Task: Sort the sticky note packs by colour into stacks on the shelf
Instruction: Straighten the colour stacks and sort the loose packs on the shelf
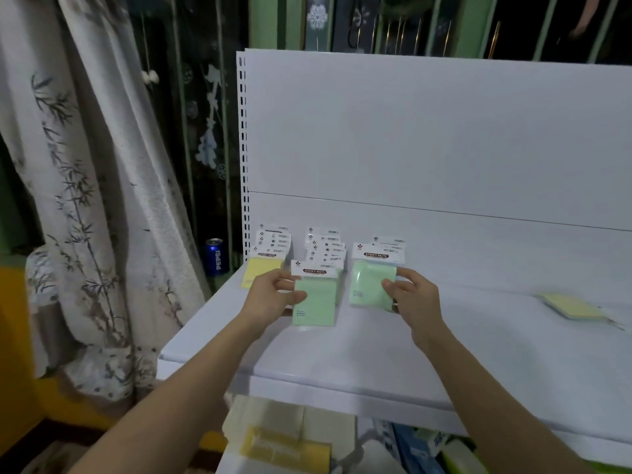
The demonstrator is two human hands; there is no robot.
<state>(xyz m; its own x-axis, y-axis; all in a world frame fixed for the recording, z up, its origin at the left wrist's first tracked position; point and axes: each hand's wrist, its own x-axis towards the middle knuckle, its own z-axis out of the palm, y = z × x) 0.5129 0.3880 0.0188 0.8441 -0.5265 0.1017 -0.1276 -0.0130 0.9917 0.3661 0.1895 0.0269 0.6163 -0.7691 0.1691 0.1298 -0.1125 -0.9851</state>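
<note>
Near left end of white metal shelf: L hand gripping pale green plastic-wrapped sticky note pack, R hand pinching second green pack; yellow pack stack toward back-left corner.

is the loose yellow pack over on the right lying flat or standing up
Lying flat. The yellow pack rests face up on the shelf, apart from the stacks and from both hands.

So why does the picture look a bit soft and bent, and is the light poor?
Head view: dim room light, brightest on the white metal shelf; the wide lens bows its edges; the left hand and right hand, each holding a pale green sticky note pack, look slightly soft; small print is unreadable.
</note>
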